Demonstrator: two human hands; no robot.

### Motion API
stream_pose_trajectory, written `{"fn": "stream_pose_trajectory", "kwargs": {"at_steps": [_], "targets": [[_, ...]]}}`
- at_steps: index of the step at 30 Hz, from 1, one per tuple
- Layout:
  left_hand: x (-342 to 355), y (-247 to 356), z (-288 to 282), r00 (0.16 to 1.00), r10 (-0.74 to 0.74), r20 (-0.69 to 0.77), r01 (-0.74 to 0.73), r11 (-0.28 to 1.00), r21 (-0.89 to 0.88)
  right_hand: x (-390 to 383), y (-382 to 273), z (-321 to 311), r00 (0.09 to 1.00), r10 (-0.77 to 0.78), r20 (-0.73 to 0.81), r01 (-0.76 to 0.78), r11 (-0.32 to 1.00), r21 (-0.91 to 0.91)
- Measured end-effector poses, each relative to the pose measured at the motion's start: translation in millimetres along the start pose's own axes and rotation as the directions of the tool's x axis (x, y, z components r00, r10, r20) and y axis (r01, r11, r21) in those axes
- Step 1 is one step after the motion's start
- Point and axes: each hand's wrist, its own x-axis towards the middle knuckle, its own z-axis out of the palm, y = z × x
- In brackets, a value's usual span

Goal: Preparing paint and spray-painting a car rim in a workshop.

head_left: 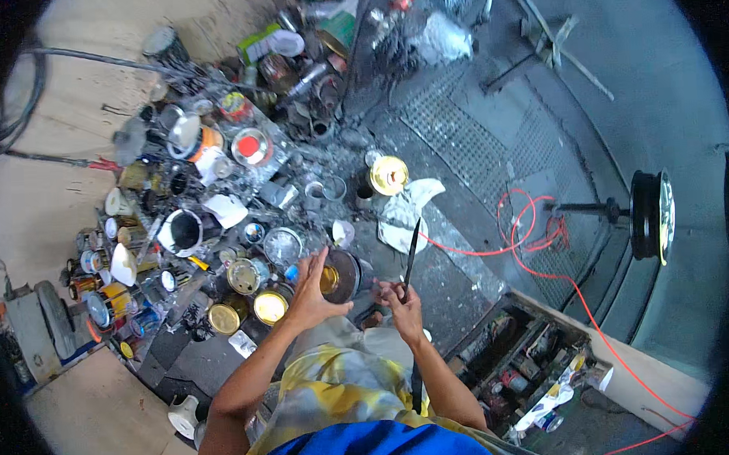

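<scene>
My left hand [307, 299] curves round the left side of a dark round can [349, 275], its fingers on the far side and its thumb on the near side. Inside the can a gold-coloured patch shows. To the right, my right hand [404, 311] is closed on a thin dark stick [412, 254], which points up and away from me. Close to my left wrist stand a can with a bright gold top [270, 306] and another gold-topped can [224, 318]. Beyond the stick lies a white cloth or sheet [405, 226].
Many used cans and cups crowd the left, among them a white-rimmed pot [181, 233] and a can with a red cap [251, 146]. A red hose [537, 275] runs along the right, near a wheel rim on a stand [653, 215]. An open box of clutter [517, 367] sits at lower right.
</scene>
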Motion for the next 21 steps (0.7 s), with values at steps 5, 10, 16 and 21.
{"fn": "stream_pose_trajectory", "kwargs": {"at_steps": [5, 10, 16, 21], "targets": [[83.9, -120.8, 77.0, 0.998, -0.002, -0.065, 0.005, 0.999, 0.038, 43.3, 83.5, -61.5, 0.979, 0.063, -0.193, -0.079, 0.994, -0.079], [163.9, -213.8, 146.2, 0.996, -0.007, -0.086, 0.019, 0.991, 0.134, 102.4, 193.0, -145.3, 0.947, -0.134, -0.291, -0.054, 0.829, -0.557], [240.5, -283.7, 243.0, 0.919, 0.139, 0.37, -0.23, 0.949, 0.216, 193.8, 258.2, -214.5, 0.953, -0.14, -0.268, -0.116, 0.65, -0.751], [299.5, -335.9, 316.1, 0.846, 0.203, 0.493, -0.399, 0.855, 0.332, 263.9, 281.3, -258.9, 0.965, -0.185, -0.186, -0.072, 0.495, -0.866]]}}
